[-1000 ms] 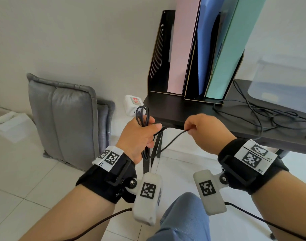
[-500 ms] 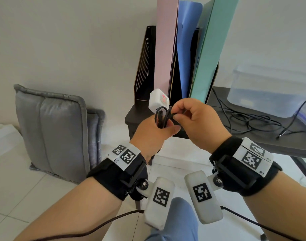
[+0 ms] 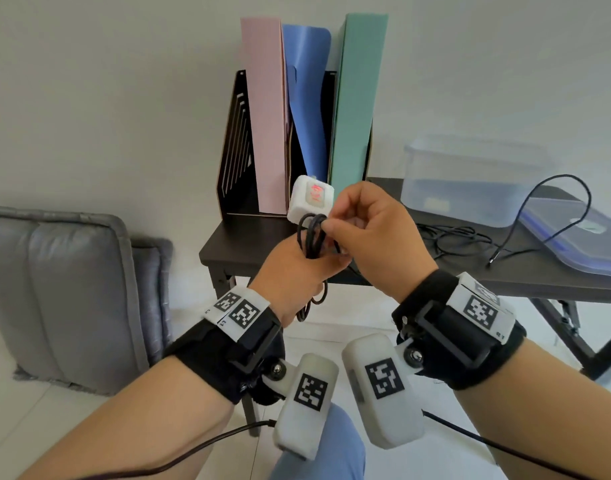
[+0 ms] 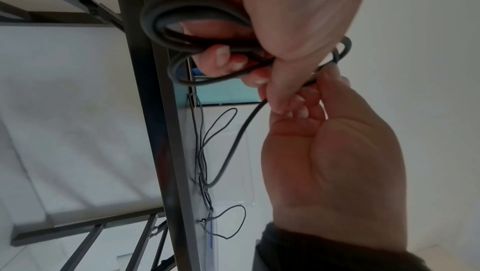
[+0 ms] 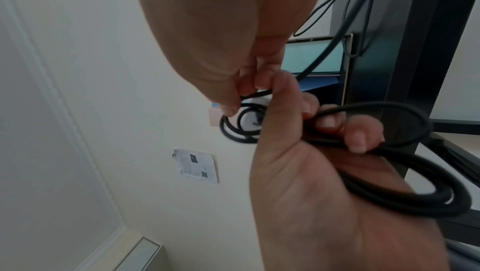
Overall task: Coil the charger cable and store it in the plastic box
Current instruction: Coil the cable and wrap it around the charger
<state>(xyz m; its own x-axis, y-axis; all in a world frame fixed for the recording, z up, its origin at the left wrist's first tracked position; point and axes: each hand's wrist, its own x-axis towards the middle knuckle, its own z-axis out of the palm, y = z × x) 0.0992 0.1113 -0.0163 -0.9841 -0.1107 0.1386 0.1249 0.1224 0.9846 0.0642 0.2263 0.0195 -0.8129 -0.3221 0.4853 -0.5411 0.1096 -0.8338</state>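
A black charger cable (image 3: 311, 237) is partly coiled, with its white charger brick (image 3: 311, 199) standing just above the loops. My left hand (image 3: 290, 275) grips the coil in its curled fingers, in front of the table's left end. My right hand (image 3: 373, 237) pinches a strand at the top of the coil. In the left wrist view the coil (image 4: 166, 35) loops out of my left hand (image 4: 298, 8), and a strand trails down past my right hand (image 4: 324, 162). The right wrist view shows the coil (image 5: 415, 205) in my left hand (image 5: 324, 214). A clear plastic box (image 3: 470, 181) stands on the table at the right.
The box's lid (image 3: 581, 233) lies in front of the box, with loose cable (image 3: 449, 237) tangled on the dark table (image 3: 248, 244). A black file holder with coloured folders (image 3: 297, 133) stands at the table's back left. A grey cushion (image 3: 72, 289) leans against the wall.
My right hand, which held a strand out to the right, has moved in to the coil and now pinches it there. Both hands and the charger brick have risen.
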